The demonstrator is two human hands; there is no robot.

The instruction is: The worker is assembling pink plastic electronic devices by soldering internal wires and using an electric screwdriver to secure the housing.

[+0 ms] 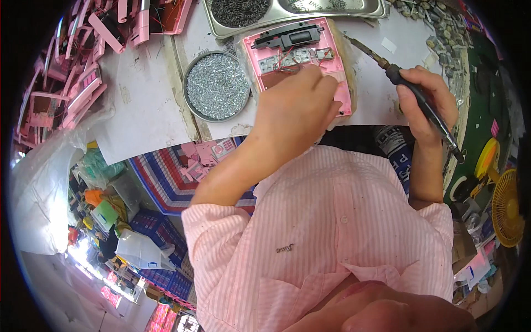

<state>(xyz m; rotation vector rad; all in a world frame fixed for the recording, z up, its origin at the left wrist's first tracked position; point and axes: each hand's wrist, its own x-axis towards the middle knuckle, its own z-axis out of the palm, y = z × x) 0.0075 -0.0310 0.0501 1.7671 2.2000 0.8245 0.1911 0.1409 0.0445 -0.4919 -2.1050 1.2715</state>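
A pink plastic housing (343,83) lies on the table in front of me. It carries a dark battery-box-like part (301,37), metal plates (296,57) and thin red wires. My left hand (296,108) is over its near left part with curled fingers. The fingertips are hidden, so what they pinch, if anything, does not show. In my right hand (428,99) is a soldering iron (423,102) with a black handle, wrapped by thumb and fingers. Its thin tip points up and left, just right of the housing's far corner, apart from it.
Left of the housing stands a round dish (218,87) full of small silvery metal pieces. A metal tray (298,16) with dark screws or springs is at the back. Pink housings (83,94) are heaped far left, small metal parts (445,41) far right. A striped basket (166,177) sits below.
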